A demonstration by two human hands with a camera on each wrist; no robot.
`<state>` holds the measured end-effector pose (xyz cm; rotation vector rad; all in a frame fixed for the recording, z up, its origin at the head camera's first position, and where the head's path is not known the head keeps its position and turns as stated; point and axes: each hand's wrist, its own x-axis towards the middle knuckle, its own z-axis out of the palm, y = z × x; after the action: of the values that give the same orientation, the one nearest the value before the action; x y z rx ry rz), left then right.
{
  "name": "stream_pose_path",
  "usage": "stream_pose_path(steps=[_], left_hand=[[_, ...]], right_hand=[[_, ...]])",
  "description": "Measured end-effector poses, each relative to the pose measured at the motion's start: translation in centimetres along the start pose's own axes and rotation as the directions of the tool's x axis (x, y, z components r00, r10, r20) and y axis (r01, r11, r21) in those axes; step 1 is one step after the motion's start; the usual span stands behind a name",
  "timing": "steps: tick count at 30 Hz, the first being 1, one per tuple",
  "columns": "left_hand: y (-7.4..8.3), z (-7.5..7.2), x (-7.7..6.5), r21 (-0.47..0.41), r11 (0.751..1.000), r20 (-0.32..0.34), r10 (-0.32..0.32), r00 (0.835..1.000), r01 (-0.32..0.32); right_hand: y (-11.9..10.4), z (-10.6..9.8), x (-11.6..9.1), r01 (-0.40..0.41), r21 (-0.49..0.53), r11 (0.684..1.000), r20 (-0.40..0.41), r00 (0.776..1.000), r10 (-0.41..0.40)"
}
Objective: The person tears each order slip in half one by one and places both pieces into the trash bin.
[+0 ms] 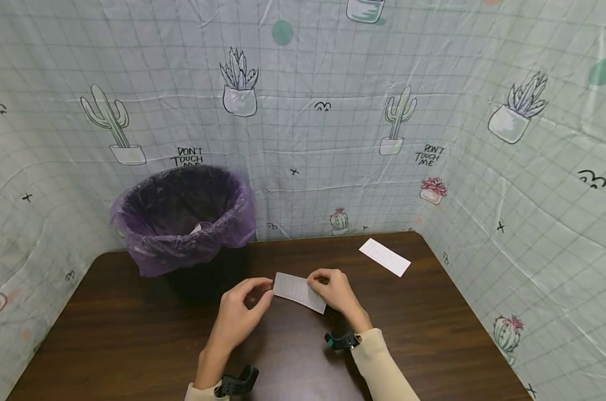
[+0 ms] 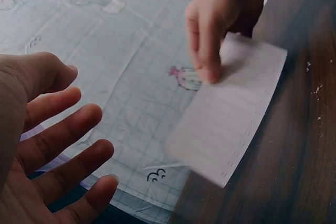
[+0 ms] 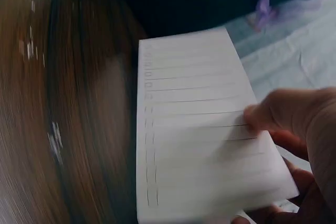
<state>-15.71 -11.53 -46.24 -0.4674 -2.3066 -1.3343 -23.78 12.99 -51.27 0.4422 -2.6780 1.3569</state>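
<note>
A white lined checklist sheet (image 1: 296,291) is held above the brown table by my right hand (image 1: 337,291), which pinches its long edge between thumb and fingers. The right wrist view shows printed lines and a column of small boxes on the sheet (image 3: 194,108). My left hand (image 1: 240,312) is beside the sheet's left end in the head view. In the left wrist view, the left hand's fingers (image 2: 73,135) are spread and apart from the paper (image 2: 231,103).
Another white printed sheet (image 1: 385,257) lies flat at the table's back right. At the back left stands a dark bin with a purple bag (image 1: 182,250) over its rim and a white scrap (image 1: 196,229) inside. A cactus-print cloth (image 1: 303,139) hangs behind the table (image 1: 423,323).
</note>
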Motion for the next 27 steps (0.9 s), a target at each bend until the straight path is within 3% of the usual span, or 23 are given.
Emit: stream_pose_path(steps=[7,12,19,27], left_hand=[[-0.5,0.7,-0.1,0.007,0.999,0.021,0.054,0.998,-0.054],[-0.6,0.6,-0.1,0.059,0.997,0.029,0.052,0.998,-0.054],[-0.5,0.9,-0.4,0.132,0.991,0.134,-0.015,0.991,-0.002],[-0.2,1.3,-0.5,0.176,0.983,0.16,-0.088,0.983,0.06]], right_hand=[[-2.0,1.1,-1.5,0.061,0.029,0.998,0.088,0.994,-0.063],[-3.2,1.2,-1.9,0.087,0.066,0.994,0.164,0.982,-0.097],[-4.7,1.1,-2.6,0.131,0.118,0.984,0.184,0.971,-0.152],[-5.5,1.0,-2.9,0.138,0.168,0.976,0.188,0.967,-0.169]])
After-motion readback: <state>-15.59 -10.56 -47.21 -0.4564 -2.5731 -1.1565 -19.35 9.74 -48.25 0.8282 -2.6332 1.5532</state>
